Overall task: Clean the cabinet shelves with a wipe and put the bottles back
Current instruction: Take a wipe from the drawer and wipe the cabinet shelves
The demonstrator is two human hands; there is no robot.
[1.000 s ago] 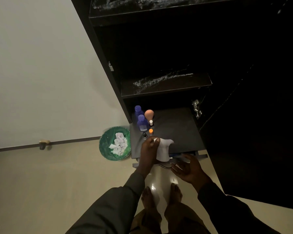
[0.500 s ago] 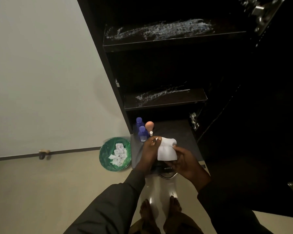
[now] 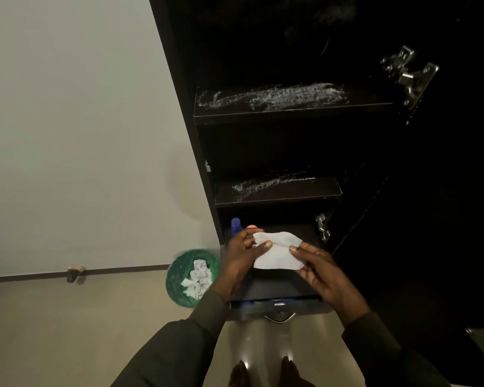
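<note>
the wipe (image 3: 277,254), a second ago held by the left hand (image 3: 242,256) alone, is now stretched between both hands: left fingers (image 3: 264,244) pinch its left edge, right hand (image 3: 317,270) pinches its right edge. it hangs above the bottom shelf (image 3: 274,289); the blue bottle (image 3: 235,224) stands just beyond the left fingers. judgement: the wipe is being readied; white smears remain on the upper shelf (image 3: 291,113) and middle shelf (image 3: 277,195).

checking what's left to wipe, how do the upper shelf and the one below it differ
The upper shelf carries a long whitish smear across most of its width; the lower shelf has a shorter, thinner streak, mostly on its left. The upper shelf also looks wider in this view. Both are dark and hold no bottles.
</note>
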